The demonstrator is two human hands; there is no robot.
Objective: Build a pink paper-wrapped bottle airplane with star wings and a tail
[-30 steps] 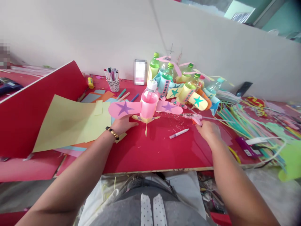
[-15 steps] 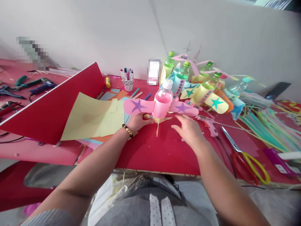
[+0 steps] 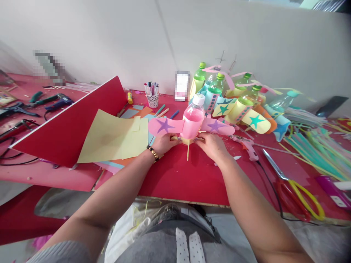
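Though hemmed in behind by decorated bottles (image 3: pixel 240 109), at right by glue gun (image 3: pixel 248 146) and scissors (image 3: pixel 282 178), at left by yellow paper (image 3: pixel 112 138), stands upright on red table (image 3: pixel 183 179) as winged pink bottle (image 3: pixel 192 126), between left hand (image 3: pixel 164 143) and right hand (image 3: pixel 213 145). Shows white cap (image 3: pixel 198 99), purple stars on wings (image 3: pixel 176 126), yellow strip (image 3: pixel 187 141) low in front. Held by strip, pinched in fingertips on either side.

arms (image 3: pixel 123 179) extended forward, left hand (image 3: pixel 165 143) pinching, right hand (image 3: pixel 212 146) pinching

No words, brands or numbers can be read; the upright screen (image 3: pixel 182 86) is pixelated.
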